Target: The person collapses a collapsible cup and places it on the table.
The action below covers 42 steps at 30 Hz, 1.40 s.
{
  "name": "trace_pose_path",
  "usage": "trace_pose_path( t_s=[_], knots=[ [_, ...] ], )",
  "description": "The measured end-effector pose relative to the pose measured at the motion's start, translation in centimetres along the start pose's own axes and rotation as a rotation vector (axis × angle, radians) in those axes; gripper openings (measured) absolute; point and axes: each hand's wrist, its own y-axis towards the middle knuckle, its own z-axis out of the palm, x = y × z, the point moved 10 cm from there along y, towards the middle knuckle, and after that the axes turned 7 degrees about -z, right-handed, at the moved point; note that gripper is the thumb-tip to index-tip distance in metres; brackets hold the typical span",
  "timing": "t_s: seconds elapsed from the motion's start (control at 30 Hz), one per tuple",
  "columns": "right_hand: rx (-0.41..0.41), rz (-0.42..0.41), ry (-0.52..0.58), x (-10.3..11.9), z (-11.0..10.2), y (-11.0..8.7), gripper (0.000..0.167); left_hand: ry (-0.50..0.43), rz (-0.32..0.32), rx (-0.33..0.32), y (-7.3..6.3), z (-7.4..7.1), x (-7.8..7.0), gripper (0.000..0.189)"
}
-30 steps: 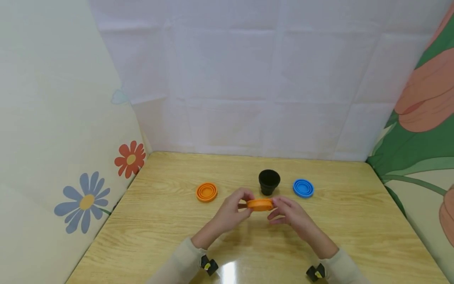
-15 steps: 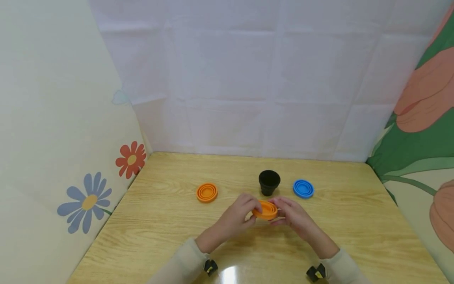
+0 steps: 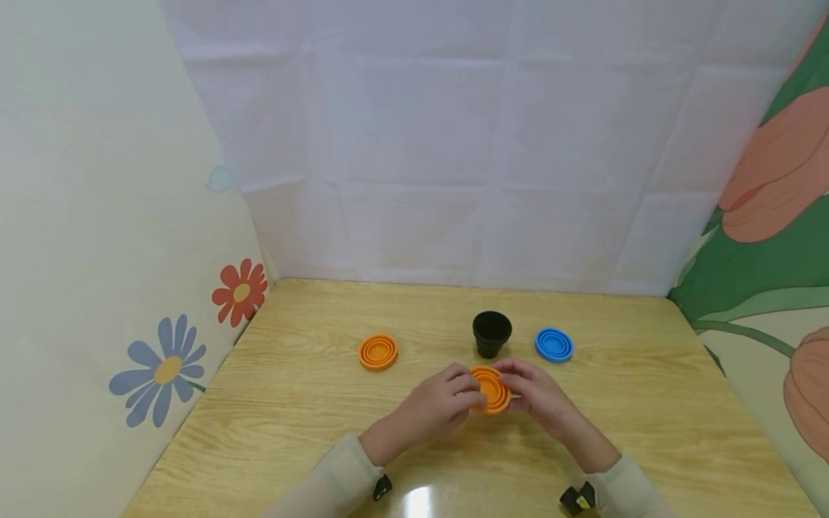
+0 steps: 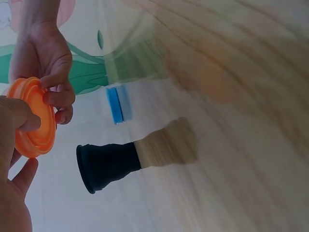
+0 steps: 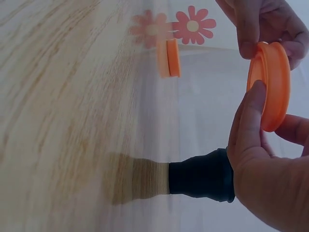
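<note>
Both hands hold an orange collapsible cup [image 3: 495, 391], folded flat into rings, above the table with its ringed inner side tilted up toward the head camera. My left hand [image 3: 437, 406] pinches its left edge; in the left wrist view, the thumb lies over the rings of the cup [image 4: 47, 113]. On the other side my right hand [image 3: 537, 396] grips the rim, and the right wrist view has its fingers on the cup [image 5: 278, 92] from below. Just beyond the hands a black cup [image 3: 491, 332], extended to full height, stands upright.
A second flattened orange cup [image 3: 378, 352] lies on the wooden table [image 3: 291, 403] to the left. To the right of the black cup is a flattened blue cup [image 3: 553, 345]. White cloth [image 3: 414, 165] hangs behind the table, with flower-printed cloth at both sides.
The held orange cup has turned from edge-on to showing its rings, shifting slightly right and nearer. My left hand has moved right and its fingers now reach over the rim. The right hand barely moves.
</note>
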Motion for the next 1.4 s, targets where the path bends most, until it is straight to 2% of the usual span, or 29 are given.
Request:
trace_pose_path(
  t_s=[0.13,0.37,0.67,0.87,1.0,1.13,1.27,1.4],
  knots=[
    [0.004,-0.011,-0.018,0.1,0.0,0.0,0.037,0.035,0.025,0.021,-0.2,0.2,-0.4,0.024],
    [-0.008,-0.007,-0.058,0.2,-0.1,0.0,0.035,0.087,0.068,0.021,-0.5,0.5,-0.8,0.024],
    [-0.025,-0.015,-0.070,0.2,-0.2,0.1,0.034,-0.018,-0.003,0.045,-0.7,0.5,0.2,0.028],
    [-0.063,-0.012,-0.058,0.0,-0.6,0.3,0.033,-0.110,-0.054,0.019,-1.2,-0.1,1.3,0.031],
    [-0.095,-0.002,-0.053,-0.1,-0.9,0.4,0.033,-0.195,-0.156,-0.037,-1.7,-0.8,2.5,0.030],
    [-0.114,0.002,-0.055,-0.1,-1.0,0.5,0.033,-0.286,-0.313,-0.074,-2.2,-1.1,4.0,0.027],
    [-0.115,-0.004,-0.053,-0.1,-0.9,0.6,0.034,-0.449,-0.492,-0.053,-2.6,-0.5,5.5,0.027],
    [-0.102,-0.017,-0.045,0.0,-0.7,0.8,0.035,-0.619,-0.638,-0.035,-3.1,0.3,6.7,0.030]
  ],
)
